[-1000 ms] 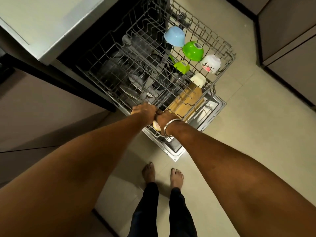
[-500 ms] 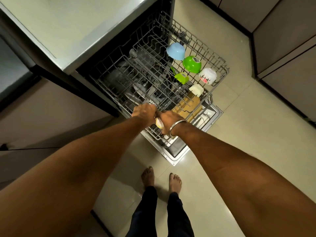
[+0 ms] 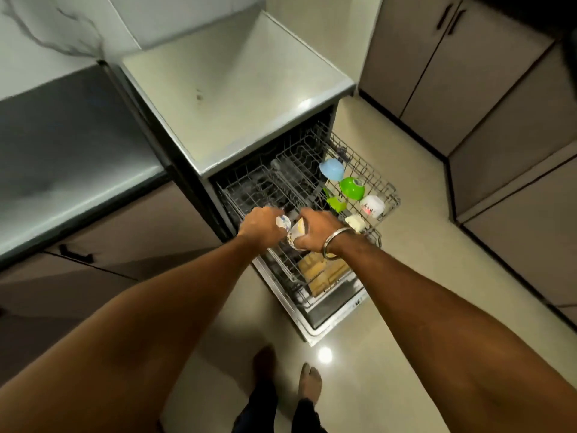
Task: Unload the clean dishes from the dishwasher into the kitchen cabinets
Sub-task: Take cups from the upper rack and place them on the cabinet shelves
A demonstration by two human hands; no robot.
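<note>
The dishwasher's upper rack (image 3: 388,200) is pulled out over the open door. My left hand (image 3: 260,225) is closed around a small white cup with blue marks (image 3: 283,221). My right hand (image 3: 315,231), with a metal bangle at the wrist, grips a patterned cup with a yellow inside (image 3: 298,234). Both hands hover just above the rack's near side, the two cups touching. Still in the rack sit a blue bowl (image 3: 331,169), a green bowl (image 3: 352,188), a white flowered cup (image 3: 372,206), a small green cup (image 3: 336,204) and a cream dish (image 3: 355,222).
A wooden board (image 3: 323,271) lies in the lower rack under my right wrist. The dishwasher's grey top (image 3: 237,89) adjoins a counter (image 3: 62,145) on the left. Brown cabinets (image 3: 468,89) line the right wall. My feet (image 3: 287,379) stand on the tiled floor by the door (image 3: 331,320).
Both hands have lifted out of the rack, each holding a cup. My view has tilted up, so the dishwasher top, counter and cabinets now show.
</note>
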